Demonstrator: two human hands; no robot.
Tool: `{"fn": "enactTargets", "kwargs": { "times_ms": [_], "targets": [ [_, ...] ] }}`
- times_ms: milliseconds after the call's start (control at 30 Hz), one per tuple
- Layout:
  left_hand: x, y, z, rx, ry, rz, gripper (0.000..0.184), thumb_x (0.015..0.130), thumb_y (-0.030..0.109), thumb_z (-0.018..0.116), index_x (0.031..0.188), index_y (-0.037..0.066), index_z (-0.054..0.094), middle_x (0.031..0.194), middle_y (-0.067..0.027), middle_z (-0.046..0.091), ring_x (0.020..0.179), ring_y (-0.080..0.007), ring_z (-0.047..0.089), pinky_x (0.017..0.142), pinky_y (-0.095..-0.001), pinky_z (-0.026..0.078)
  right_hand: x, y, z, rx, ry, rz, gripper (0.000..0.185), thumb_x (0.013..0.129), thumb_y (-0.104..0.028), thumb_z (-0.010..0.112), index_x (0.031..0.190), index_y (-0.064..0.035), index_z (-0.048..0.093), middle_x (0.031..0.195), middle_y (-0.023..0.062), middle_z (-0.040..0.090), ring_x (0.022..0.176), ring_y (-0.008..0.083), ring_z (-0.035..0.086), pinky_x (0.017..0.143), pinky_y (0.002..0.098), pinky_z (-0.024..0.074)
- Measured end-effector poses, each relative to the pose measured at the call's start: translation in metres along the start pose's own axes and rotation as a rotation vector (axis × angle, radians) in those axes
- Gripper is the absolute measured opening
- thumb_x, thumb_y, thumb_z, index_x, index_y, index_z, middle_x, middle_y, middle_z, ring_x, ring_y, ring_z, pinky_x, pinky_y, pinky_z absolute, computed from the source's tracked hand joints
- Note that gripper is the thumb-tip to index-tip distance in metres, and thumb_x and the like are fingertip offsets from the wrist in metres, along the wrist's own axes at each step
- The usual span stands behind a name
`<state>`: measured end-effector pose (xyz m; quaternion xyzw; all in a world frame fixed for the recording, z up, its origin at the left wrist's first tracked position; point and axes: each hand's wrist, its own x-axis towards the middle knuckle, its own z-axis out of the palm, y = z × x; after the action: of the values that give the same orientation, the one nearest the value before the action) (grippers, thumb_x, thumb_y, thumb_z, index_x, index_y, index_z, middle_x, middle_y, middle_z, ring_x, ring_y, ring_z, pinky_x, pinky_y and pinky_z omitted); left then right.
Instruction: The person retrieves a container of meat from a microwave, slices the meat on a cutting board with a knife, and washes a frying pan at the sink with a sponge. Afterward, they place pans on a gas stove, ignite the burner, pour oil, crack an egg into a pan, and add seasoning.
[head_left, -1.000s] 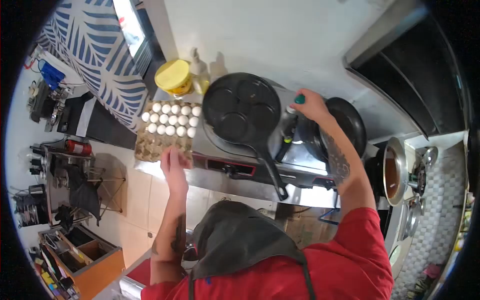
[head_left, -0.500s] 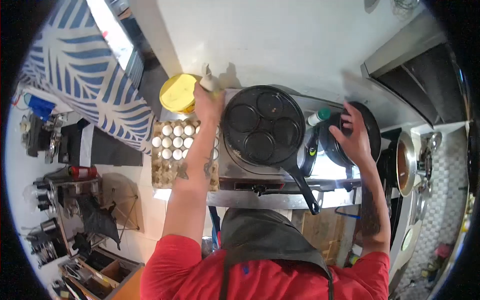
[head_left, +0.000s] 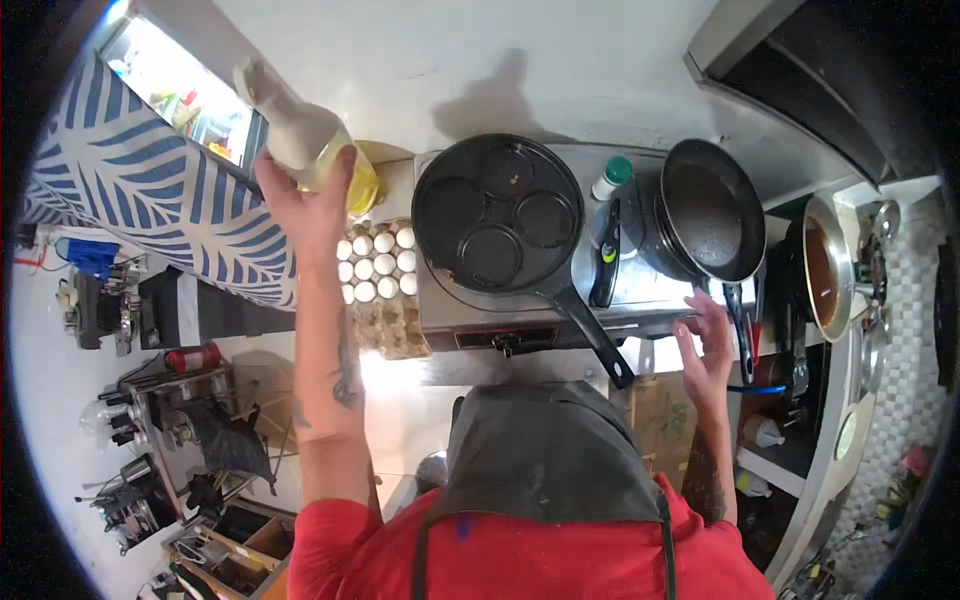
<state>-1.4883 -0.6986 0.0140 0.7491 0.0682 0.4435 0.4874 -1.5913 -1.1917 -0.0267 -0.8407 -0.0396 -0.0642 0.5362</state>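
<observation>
My left hand is wrapped round a whitish squeeze bottle, blurred and raised at the left, its narrow tip toward the upper left. Behind it shows part of a yellow tub. An egg tray with several white eggs lies below. My right hand holds nothing, its fingers apart, close to the handle of a black frying pan. Between my hands, a black pan with round hollows rests on the stove, its handle toward me.
A green-capped container and a black-handled utensil lie between the pans. A metal pot with brown contents stands at the right. A patterned curtain hangs at the left, a hood at the upper right.
My left hand has lifted the squeeze bottle up and to the left, away from the tub. My right hand has drawn back toward me from the frying pan, which now appears tilted.
</observation>
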Motion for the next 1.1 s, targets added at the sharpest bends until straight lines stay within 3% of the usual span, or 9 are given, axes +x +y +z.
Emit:
{"fn": "enactTargets", "kwargs": {
  "times_ms": [100, 200, 300, 333, 467, 567, 733, 933, 1100],
  "targets": [
    [0.001, 0.040, -0.002, -0.144, -0.371, 0.092, 0.073, 0.072, 0.017, 0.087, 0.129, -0.003, 0.046, 0.117, -0.0134, 0.061, 0.104, -0.0177, 0.059, 0.091, -0.0314, 0.050, -0.006, 0.021, 0.004, 0.143, -0.058, 0.087, 0.023, 0.093, -0.011, 0.069, 0.113, -0.0011, 0.063, 0.111, 0.0082, 0.066, 0.089, 0.0126, 0.061, 0.082, 0.0286, 0.0496],
    [-0.011, 0.075, 0.016, 0.466, -0.948, -0.011, 0.074, 0.072, 0.029, 0.081, 0.132, -0.001, 0.049, 0.101, -0.0192, 0.071, 0.095, -0.0306, 0.069, 0.086, -0.0379, 0.054, -0.002, 0.039, 0.004, 0.098, -0.158, -0.092, 0.012, 0.090, -0.007, 0.069, 0.085, -0.0008, 0.060, 0.089, 0.0105, 0.064, 0.085, 0.0156, 0.060, 0.077, 0.0287, 0.0483],
    [-0.033, 0.091, 0.043, 0.759, -1.297, 0.065, 0.073, 0.067, 0.034, 0.077, 0.130, 0.005, 0.055, 0.100, -0.0230, 0.071, 0.099, -0.0394, 0.068, 0.086, -0.0449, 0.054, 0.000, 0.040, -0.001, 0.015, -0.208, -0.164, 0.009, 0.089, -0.006, 0.069, 0.089, 0.0010, 0.062, 0.098, 0.0130, 0.066, 0.088, 0.0185, 0.061, 0.081, 0.0294, 0.0496],
    [-0.039, 0.096, 0.056, 0.853, -1.346, 0.021, 0.065, 0.064, 0.031, 0.077, 0.122, 0.006, 0.059, 0.100, -0.0208, 0.071, 0.095, -0.0399, 0.068, 0.086, -0.0458, 0.053, -0.002, 0.034, -0.004, 0.073, -0.216, -0.153, 0.013, 0.090, -0.002, 0.064, 0.103, 0.0014, 0.065, 0.116, 0.0152, 0.063, 0.092, 0.0202, 0.062, 0.086, 0.0302, 0.0507],
    [-0.046, 0.105, 0.100, 1.137, -1.457, 0.093, 0.067, 0.060, 0.033, 0.078, 0.119, 0.006, 0.062, 0.102, -0.0206, 0.071, 0.100, -0.0390, 0.067, 0.087, -0.0461, 0.053, -0.012, 0.048, -0.015, 0.135, -0.086, -0.091, 0.040, 0.092, 0.005, 0.058, 0.131, -0.0047, 0.061, 0.132, 0.0146, 0.055, 0.098, 0.0202, 0.062, 0.088, 0.0302, 0.0522],
    [-0.044, 0.111, 0.119, 1.209, -1.522, 0.148, 0.065, 0.059, 0.035, 0.079, 0.115, 0.004, 0.065, 0.104, -0.0207, 0.071, 0.101, -0.0384, 0.067, 0.089, -0.0460, 0.053, -0.024, 0.065, -0.032, 0.174, -0.050, -0.078, 0.037, 0.091, 0.004, 0.059, 0.127, -0.0041, 0.062, 0.129, 0.0145, 0.057, 0.099, 0.0203, 0.062, 0.086, 0.0297, 0.0523],
    [-0.045, 0.129, 0.144, 1.253, -1.597, 0.096, 0.065, 0.057, 0.035, 0.081, 0.111, 0.002, 0.068, 0.107, -0.0211, 0.071, 0.103, -0.0383, 0.067, 0.090, -0.0448, 0.053, -0.038, 0.089, -0.063, 0.059, -0.129, 0.005, 0.009, 0.088, -0.006, 0.070, 0.086, -0.0009, 0.063, 0.082, 0.0103, 0.063, 0.080, 0.0209, 0.063, 0.072, 0.0307, 0.0478],
    [-0.046, 0.143, 0.159, 1.297, -1.610, 0.059, 0.065, 0.056, 0.036, 0.083, 0.110, 0.002, 0.069, 0.107, -0.0211, 0.071, 0.103, -0.0377, 0.067, 0.090, -0.0433, 0.054, -0.041, 0.097, -0.061, 0.046, -0.036, -0.128, 0.011, 0.087, -0.008, 0.071, 0.091, 0.0000, 0.065, 0.083, 0.0110, 0.065, 0.078, 0.0232, 0.066, 0.072, 0.0325, 0.0505],
    [-0.045, 0.139, 0.162, 1.344, -1.625, 0.062, 0.063, 0.056, 0.037, 0.083, 0.107, 0.003, 0.070, 0.106, -0.0214, 0.071, 0.100, -0.0372, 0.067, 0.088, -0.0428, 0.054, -0.060, 0.115, -0.067, 0.057, -0.263, 0.046, 0.011, 0.088, -0.010, 0.072, 0.089, -0.0008, 0.066, 0.078, 0.0099, 0.067, 0.073, 0.0204, 0.065, 0.069, 0.0316, 0.0506]
  ]
}}
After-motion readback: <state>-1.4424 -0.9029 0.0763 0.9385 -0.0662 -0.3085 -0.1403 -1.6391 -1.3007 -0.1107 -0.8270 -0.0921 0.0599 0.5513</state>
